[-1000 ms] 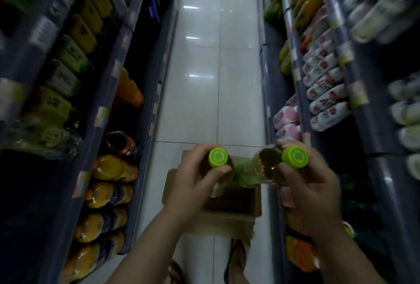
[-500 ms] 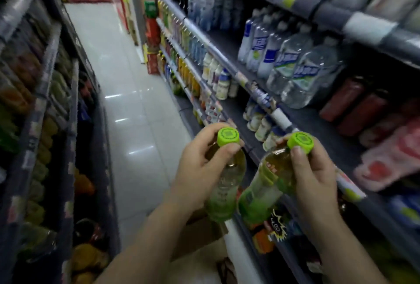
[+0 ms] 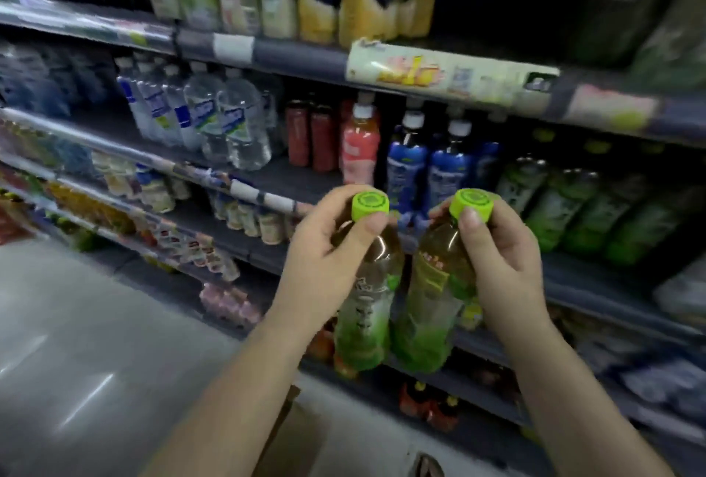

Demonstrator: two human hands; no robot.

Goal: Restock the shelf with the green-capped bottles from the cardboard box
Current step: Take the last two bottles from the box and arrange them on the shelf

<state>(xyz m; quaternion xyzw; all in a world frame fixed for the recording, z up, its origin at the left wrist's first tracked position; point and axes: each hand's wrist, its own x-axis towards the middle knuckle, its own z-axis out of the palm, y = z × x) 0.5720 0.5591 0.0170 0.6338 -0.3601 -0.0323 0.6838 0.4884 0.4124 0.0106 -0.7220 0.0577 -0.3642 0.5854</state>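
**Two green-capped bottles held up in front of the drinks shelf**

The left hand (image 3: 324, 258) holds one green-capped bottle (image 3: 366, 308) by its neck, with the thumb just under the green cap (image 3: 370, 205) and the fingers wrapped around the shoulder of the bottle. The grip of this hand is closed on the bottle. The right hand (image 3: 504, 258) holds a second green-capped bottle (image 3: 431, 308) in the same manner, its thumb pressing on the side of the second cap (image 3: 470, 204). This grip is also closed on its bottle.

Both bottles hang almost upright, side by side, and their lower parts are touching or nearly touching; I cannot tell which. They contain a yellow-brown drink and carry green labels at the bottom. They are in the air, in front of the shelf (image 3: 596, 285), not yet standing on it.

On this shelf, to the right of the hands, stand similar bottles with green labels (image 3: 565, 209). Behind the hands are blue-labelled bottles (image 3: 445, 174), a pink bottle (image 3: 360, 155) and dark red bottles (image 3: 311, 140). Further left are clear water bottles (image 3: 229, 125).

At the bottom edge, a corner of the cardboard box (image 3: 294, 438) shows on the floor (image 3: 95, 343).
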